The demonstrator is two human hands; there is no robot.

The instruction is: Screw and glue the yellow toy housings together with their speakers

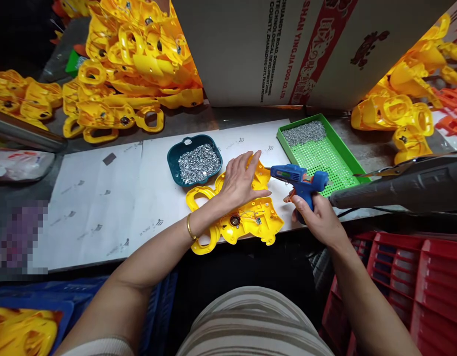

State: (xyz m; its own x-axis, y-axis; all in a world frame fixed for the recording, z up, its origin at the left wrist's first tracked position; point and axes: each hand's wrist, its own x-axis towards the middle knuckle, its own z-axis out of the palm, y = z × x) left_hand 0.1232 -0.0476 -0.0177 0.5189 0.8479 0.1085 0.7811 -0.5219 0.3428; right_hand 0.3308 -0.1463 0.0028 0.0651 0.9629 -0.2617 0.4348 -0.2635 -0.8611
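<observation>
My left hand (240, 179) lies over the upper of two yellow plastic shell halves (263, 170), fingers stretched and thumb spread; how firmly it touches is hidden. Nearer me, the other yellow shell half (250, 225) lies with its inside up, showing a round dark speaker-like part, thin wires and a small circuit board. My right hand (317, 215) is wrapped round the handle of a blue glue gun (297, 177) with an orange trigger. Its nozzle points left, close to the right end of the upper shell half.
A dark teal tub (172, 160) of small metal screws stands behind my left hand. A green perforated tray (347, 160) holds more screws. Yellow shells (139, 64) pile up behind, beside a large carton (250, 54). Red crates (398, 277) stand at lower right, blue crates (163, 301) at lower left.
</observation>
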